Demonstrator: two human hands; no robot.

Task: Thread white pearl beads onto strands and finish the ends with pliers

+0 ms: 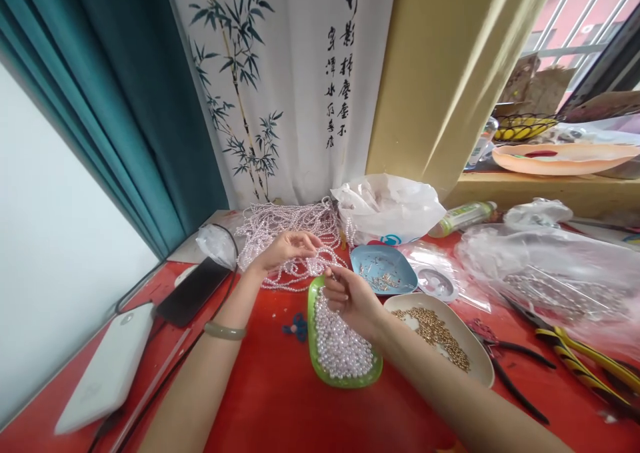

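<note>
My left hand (pixel 287 247) is pinched on a strand from the pile of pearl bead strings (pixel 290 229) at the back of the red table (pixel 270 386). A green bangle sits on that wrist. My right hand (pixel 353 297) hovers over the far end of the green tray (pixel 313 346) of loose pearls, fingers pinched on something small, likely a thin pin or bead, close to the strand's end. Both hands nearly meet above the tray's far rim.
A blue dish (pixel 383 269) with metal pins and a beige dish (pixel 480 366) of gold beads lie right of the tray. Pliers (pixel 515 373) and yellow-handled cutters (pixel 580 359) rest far right. A phone (pixel 193 291), power bank (pixel 107 366) and cables lie left. Plastic bags (pixel 387 206) sit behind.
</note>
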